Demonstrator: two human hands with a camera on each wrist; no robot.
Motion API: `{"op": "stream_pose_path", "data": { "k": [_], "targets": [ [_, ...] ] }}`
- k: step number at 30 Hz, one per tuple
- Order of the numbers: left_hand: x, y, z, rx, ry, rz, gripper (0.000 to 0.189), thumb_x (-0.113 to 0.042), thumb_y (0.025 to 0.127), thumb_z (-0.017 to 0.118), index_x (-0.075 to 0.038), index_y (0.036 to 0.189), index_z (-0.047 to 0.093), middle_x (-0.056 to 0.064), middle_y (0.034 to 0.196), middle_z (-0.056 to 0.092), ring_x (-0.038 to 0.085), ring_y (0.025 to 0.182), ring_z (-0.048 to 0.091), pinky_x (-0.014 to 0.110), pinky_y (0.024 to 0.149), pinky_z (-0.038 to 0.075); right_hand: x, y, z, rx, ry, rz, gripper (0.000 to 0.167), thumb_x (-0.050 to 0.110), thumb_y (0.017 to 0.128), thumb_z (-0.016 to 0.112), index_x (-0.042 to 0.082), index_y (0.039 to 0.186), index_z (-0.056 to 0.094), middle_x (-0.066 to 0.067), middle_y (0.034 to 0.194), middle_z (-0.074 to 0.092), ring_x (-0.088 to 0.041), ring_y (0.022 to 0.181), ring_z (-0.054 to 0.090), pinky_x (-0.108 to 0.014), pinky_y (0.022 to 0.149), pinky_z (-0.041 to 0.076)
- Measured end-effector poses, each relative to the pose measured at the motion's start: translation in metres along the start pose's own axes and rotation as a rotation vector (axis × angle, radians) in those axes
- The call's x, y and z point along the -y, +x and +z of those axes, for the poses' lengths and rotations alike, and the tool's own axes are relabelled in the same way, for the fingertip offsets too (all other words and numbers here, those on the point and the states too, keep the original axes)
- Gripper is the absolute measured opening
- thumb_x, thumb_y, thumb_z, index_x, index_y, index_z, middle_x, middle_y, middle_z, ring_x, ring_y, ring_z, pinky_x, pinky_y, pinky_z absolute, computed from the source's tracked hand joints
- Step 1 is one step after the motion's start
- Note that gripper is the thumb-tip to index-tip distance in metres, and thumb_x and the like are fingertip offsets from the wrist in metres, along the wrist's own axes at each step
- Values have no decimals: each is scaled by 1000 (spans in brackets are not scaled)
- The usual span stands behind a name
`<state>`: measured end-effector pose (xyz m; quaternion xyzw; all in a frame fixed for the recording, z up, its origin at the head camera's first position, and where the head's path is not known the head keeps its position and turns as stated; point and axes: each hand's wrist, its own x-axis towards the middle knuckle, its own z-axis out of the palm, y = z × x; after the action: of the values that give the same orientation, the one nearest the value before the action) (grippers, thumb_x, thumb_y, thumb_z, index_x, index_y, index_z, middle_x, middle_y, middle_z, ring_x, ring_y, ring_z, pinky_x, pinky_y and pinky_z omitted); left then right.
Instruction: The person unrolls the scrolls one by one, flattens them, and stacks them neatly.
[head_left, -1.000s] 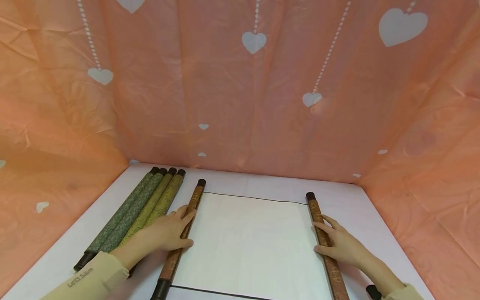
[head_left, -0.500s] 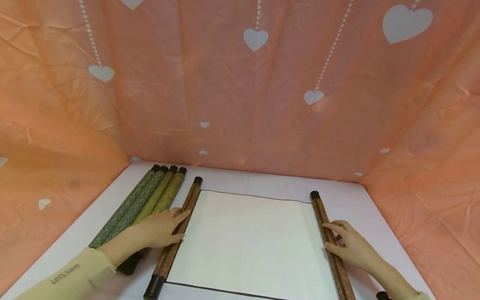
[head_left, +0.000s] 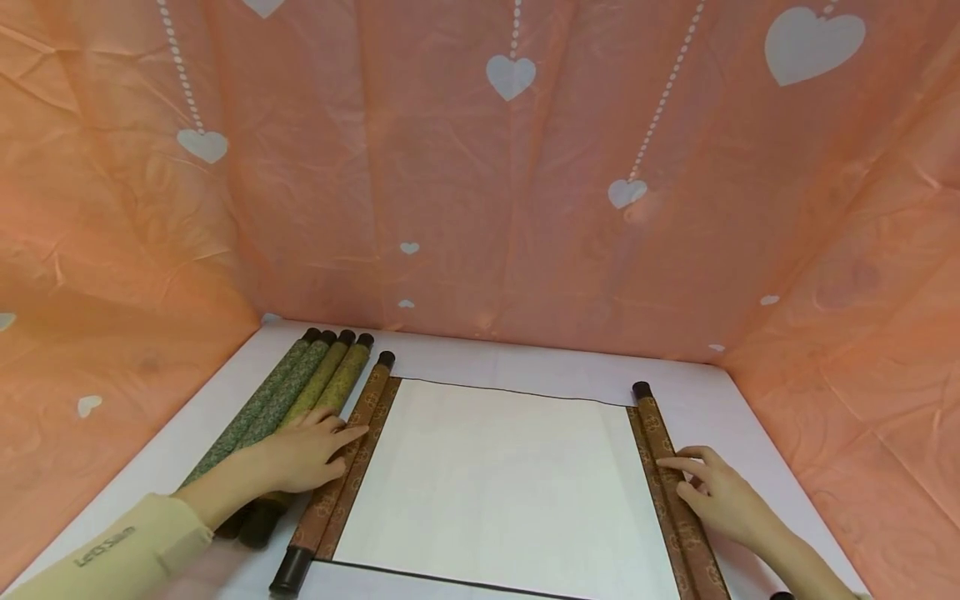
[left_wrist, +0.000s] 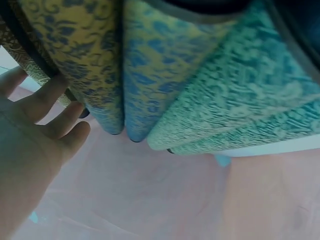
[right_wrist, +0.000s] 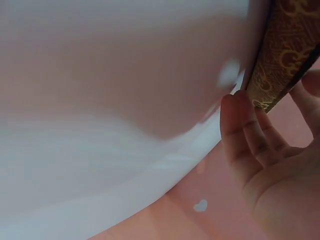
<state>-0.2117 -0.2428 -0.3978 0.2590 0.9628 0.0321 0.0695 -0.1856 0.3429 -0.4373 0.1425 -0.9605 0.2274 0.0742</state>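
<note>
A hanging scroll lies unrolled, its blank white paper point(head_left: 502, 483) between two brown patterned ends with thin dark edge lines. The left roller point(head_left: 367, 400) has black end caps, and my left hand point(head_left: 300, 458) rests its extended fingers on it. At the other end, my right hand point(head_left: 723, 504) touches the right roller point(head_left: 654, 421) with its fingertips, the fingers slightly bent. In the left wrist view, the left hand point(left_wrist: 30, 145) has spread fingers beside the rolls. The right wrist view has the right hand point(right_wrist: 280, 175) against the patterned roll point(right_wrist: 287, 45).
Several rolled scrolls, green point(head_left: 281, 383) and yellow-green point(head_left: 341, 379), lie side by side left of the open one, partly under my left forearm. A black end cap point(head_left: 782, 595) shows at the bottom right. Peach curtains point(head_left: 450, 208) with hearts enclose the white table point(head_left: 517, 350).
The two rollers have moved apart, the left one leftward and the right one rightward, both hands with them. More paper and brown borders beside the rollers now show.
</note>
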Motion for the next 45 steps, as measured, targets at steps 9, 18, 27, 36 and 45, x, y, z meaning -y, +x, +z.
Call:
{"op": "stream_pose_path", "data": {
  "k": [9,18,27,36,45],
  "targets": [
    [3,-3,4,-54,18,-11,79,-61,91,70,-10,150,56,23,140,58,52,140,39,74,110,29,-6,-3,2,-47,-40,-28,54,38,80,90,15,124,72,-10,117,63,0,75,51,-28,64,46],
    [2,-3,8,-80,-156,-76,81,-44,83,86,-9,149,55,22,137,62,50,139,39,76,99,39,-9,-5,1,-42,60,30,54,25,79,91,8,127,71,-13,107,65,0,67,53,-27,60,47],
    [-1,2,10,-101,-312,-149,78,-22,79,85,-5,149,55,21,136,64,37,96,64,44,64,50,-7,-6,-3,1,103,99,56,22,82,88,5,132,69,-18,113,69,-2,68,58,-27,60,49],
    [-3,11,10,-52,-501,-181,78,2,78,71,5,152,44,7,79,66,9,46,32,28,48,33,-6,-5,-4,0,122,104,55,20,82,86,5,132,69,-16,111,69,-2,67,60,-27,59,49],
    [3,23,8,-111,-566,-143,77,4,76,69,11,148,44,32,134,60,14,54,36,32,53,37,-11,13,-8,-16,127,82,56,20,84,86,3,135,67,-24,122,68,-6,71,63,-28,61,51]
  ]
}}
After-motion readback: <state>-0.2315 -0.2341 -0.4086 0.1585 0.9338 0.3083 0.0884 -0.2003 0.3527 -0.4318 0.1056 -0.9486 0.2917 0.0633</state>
